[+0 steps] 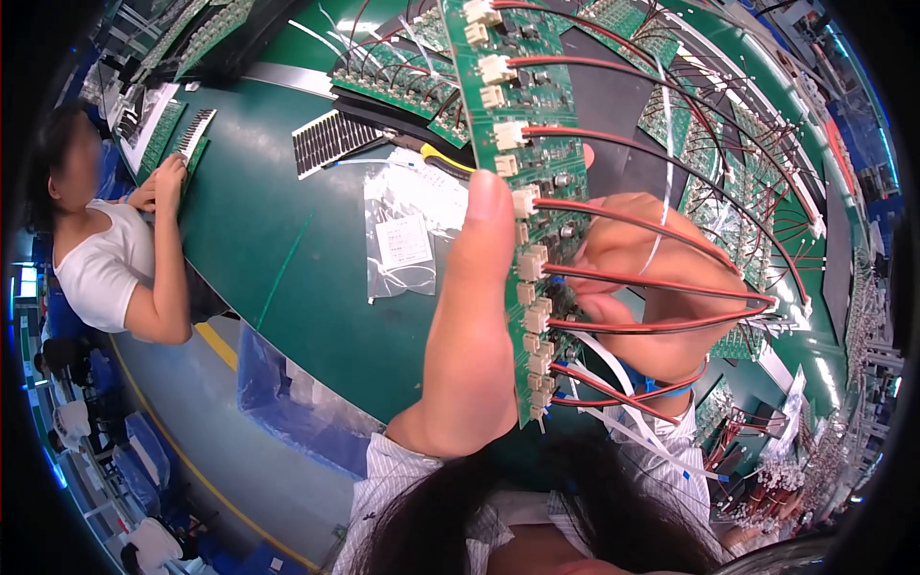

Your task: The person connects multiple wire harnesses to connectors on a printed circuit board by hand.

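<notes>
Counter (321,240): dark green top, light glare toward the far edge.
Clear bag (387,285): plastic, white label, lying near the middle.
Striped sheet (331,142): black cells, pale lines, just beyond the bag.
Yellow-handled tool (444,157): near the bag, partly hidden.
Wired boards (701,172): green, red and black leads, right side; surface directly beneath unclear.

Your left hand (468,326) holds the circuit board (539,177); your right hand (644,244) is at its right side, a plastic bag (404,206) to its left.
</notes>
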A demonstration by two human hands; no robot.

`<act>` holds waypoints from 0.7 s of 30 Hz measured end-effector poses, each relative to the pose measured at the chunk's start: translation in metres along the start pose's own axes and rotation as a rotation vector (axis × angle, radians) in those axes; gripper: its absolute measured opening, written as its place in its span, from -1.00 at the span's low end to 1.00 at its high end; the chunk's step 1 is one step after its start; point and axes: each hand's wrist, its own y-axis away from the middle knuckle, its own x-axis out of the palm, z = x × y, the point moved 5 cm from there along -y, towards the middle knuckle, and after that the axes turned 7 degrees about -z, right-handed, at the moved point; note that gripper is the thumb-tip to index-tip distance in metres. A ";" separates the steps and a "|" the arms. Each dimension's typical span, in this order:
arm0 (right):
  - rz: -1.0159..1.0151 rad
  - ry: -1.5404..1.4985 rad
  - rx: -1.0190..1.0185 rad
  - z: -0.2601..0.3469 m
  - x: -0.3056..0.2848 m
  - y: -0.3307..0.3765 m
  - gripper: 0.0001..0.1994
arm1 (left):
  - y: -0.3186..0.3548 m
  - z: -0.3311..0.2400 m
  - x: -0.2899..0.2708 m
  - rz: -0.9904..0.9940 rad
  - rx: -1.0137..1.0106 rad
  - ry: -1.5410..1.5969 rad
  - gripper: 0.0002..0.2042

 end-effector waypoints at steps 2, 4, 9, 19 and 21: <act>0.009 -0.040 0.009 0.003 -0.002 0.000 -0.80 | 0.000 0.005 0.002 0.023 -0.066 0.065 -0.48; -0.001 0.037 -0.029 0.005 -0.002 0.000 -0.79 | 0.000 0.007 0.004 0.032 -0.101 0.099 -0.48; 0.024 0.048 -0.038 0.002 -0.002 -0.001 -0.80 | 0.002 0.000 0.006 -0.033 -0.082 0.030 -0.47; 0.001 0.073 -0.018 0.001 -0.002 0.001 -0.83 | 0.000 0.000 0.009 -0.062 0.030 0.042 -0.47; 0.000 0.074 -0.019 0.000 -0.004 0.002 -0.83 | -0.002 0.003 0.009 -0.093 -0.014 0.026 -0.46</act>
